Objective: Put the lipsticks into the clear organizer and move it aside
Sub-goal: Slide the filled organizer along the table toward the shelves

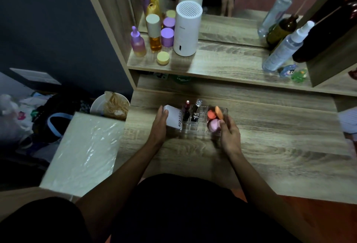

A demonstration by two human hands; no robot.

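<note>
Clear acrylic, gridded into small compartments, sits between both hands: the organizer [195, 124] rests on the wood-grain tabletop [270, 142], near its back edge. The left hand [159, 126] is pressed flat against the organizer's left end, fingers extended along a white box printed "4U2skin" [173, 118] that stands in that end, thumb up by the box's top corner. The right hand [229, 136] curls around the right end, fingertips bent over the rim beside a pink puff [214, 125]; whether the fingers actually pinch the wall cannot be told. Behind the pink puff lie a red-orange puff [211, 114] and a paler orange one [218, 111] tilted on edge. In the middle compartments stand a red lipstick [186, 112] and a dark lipstick with a silver cap [197, 110], both upright. Further back, a raised shelf carries a white cylindrical humidifier [186, 30], purple-capped bottles [167, 36] and a clear spray bottle [286, 47] before a mirror.
</note>
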